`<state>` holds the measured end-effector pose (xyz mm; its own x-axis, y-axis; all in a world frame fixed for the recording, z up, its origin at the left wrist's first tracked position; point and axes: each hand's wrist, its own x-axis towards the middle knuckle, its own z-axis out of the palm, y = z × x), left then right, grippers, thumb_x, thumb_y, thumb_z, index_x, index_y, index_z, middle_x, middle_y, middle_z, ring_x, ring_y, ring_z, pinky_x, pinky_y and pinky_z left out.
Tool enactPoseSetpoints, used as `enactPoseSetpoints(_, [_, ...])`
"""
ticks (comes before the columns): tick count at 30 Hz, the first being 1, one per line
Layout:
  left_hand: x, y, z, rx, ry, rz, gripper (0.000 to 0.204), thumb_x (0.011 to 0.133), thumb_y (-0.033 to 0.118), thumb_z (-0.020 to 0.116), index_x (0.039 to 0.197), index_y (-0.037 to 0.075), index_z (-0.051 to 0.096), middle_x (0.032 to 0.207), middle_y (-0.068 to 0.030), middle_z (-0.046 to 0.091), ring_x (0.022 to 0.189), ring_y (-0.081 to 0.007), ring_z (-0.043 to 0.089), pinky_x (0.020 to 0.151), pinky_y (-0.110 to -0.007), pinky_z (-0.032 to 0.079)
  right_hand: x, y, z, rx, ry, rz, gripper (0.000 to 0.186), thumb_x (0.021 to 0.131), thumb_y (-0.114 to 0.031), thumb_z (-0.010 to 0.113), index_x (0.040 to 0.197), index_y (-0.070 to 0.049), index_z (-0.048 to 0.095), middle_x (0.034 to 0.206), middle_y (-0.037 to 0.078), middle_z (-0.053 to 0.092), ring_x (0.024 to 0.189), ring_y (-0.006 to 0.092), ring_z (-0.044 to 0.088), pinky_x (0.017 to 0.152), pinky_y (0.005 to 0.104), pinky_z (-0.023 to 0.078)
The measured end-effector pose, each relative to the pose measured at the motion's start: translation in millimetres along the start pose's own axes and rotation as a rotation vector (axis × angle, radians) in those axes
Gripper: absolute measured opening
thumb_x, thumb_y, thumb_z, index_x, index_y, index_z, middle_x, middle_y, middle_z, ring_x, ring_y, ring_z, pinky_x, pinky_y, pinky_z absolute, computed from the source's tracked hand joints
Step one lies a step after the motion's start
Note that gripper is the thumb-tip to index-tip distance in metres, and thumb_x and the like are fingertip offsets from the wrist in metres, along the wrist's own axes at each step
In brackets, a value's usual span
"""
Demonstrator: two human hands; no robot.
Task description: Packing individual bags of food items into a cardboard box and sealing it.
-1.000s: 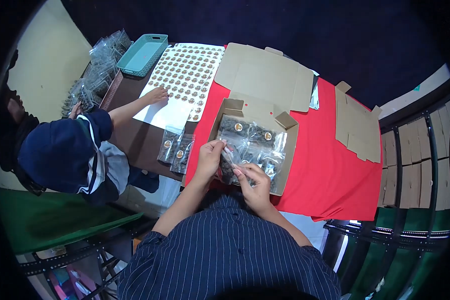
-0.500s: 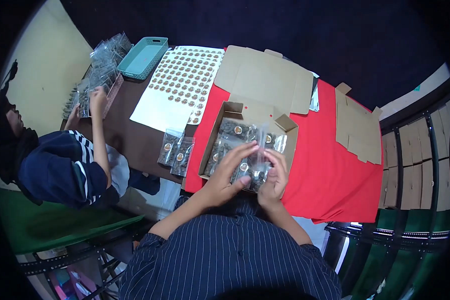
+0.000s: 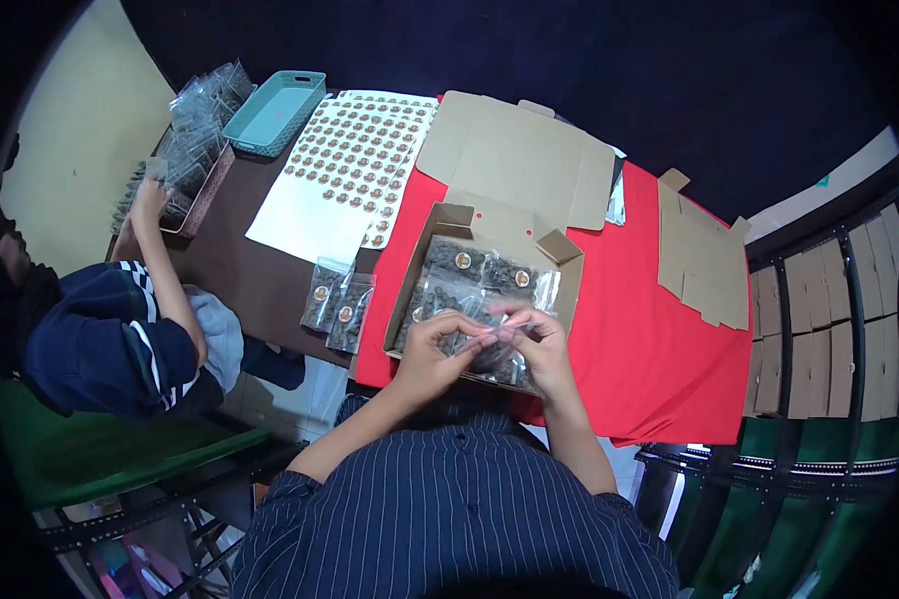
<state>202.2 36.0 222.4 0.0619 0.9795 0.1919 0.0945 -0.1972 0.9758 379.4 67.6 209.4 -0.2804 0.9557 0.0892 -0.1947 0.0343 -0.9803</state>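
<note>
My left hand (image 3: 438,349) and my right hand (image 3: 541,351) meet above an open cardboard box (image 3: 569,285). Their fingertips pinch the top edge of a clear plastic bag (image 3: 493,363) with dark pieces inside; its lower part is partly hidden by my fingers. Under and beyond my hands, several similar bags (image 3: 462,258) with round stickers lie in the box. Two more stickered bags (image 3: 323,294) rest on the brown table just left of the box.
Sticker sheets (image 3: 310,215), a teal basket (image 3: 278,125) and a pink basket (image 3: 210,190) of filled bags stand to the left, where another person (image 3: 100,334) works. A flattened carton (image 3: 704,265) lies on red cloth (image 3: 629,339). Shelved boxes (image 3: 824,309) stand right.
My hands have come together, with the fingertips now pinching along the bag's top. The bag sits lower between them. At left, the other person's hand has shifted over the pink basket.
</note>
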Motion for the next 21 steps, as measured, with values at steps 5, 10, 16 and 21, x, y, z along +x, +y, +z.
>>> enactPoseSetpoints(5, [6,-1,-9,-0.007,0.035,-0.074,0.006,0.073,0.005,0.074,0.075,0.002,0.069,0.079,-0.0086,0.066,0.079,-0.0163,0.06,0.08,-0.033,0.044,-4,-3,-9,-0.085,-0.064,0.007,0.012,0.084,-0.009,0.064,0.091,-0.001,0.068,0.092,0.01,0.065,0.095,0.0178,0.056,0.085,0.0305,0.042])
enactPoseSetpoints(10, [11,0,-25,0.04,-0.112,-0.124,0.004,0.078,0.008,0.069,0.081,0.006,0.07,0.083,-0.0072,0.07,0.096,-0.0208,0.064,0.109,-0.051,0.02,-6,-18,-14,-0.136,-0.147,0.056,0.026,0.092,-0.019,0.052,0.101,0.0,0.068,0.094,0.01,0.066,0.094,0.0182,0.054,0.088,0.0313,0.04])
enactPoseSetpoints(16, [21,-1,-33,-0.051,-0.328,-0.162,0.016,0.087,0.011,0.059,0.094,0.001,0.069,0.093,-0.0089,0.069,0.093,-0.0186,0.064,0.104,-0.04,0.034,-5,-9,-32,-0.121,-0.271,0.09,0.04,0.098,-0.029,0.041,0.103,0.002,0.066,0.105,0.012,0.065,0.097,0.0201,0.057,0.092,0.0317,0.037])
enactPoseSetpoints(21, [22,-8,-21,-0.386,-0.157,-0.245,0.022,0.091,0.017,0.057,0.094,-0.004,0.064,0.086,-0.0113,0.068,0.084,-0.0162,0.065,0.079,-0.029,0.05,-12,32,-44,0.223,-0.093,0.373,0.055,0.098,-0.042,0.032,0.125,0.003,0.048,0.124,0.016,0.054,0.116,0.0222,0.05,0.099,0.0361,0.037])
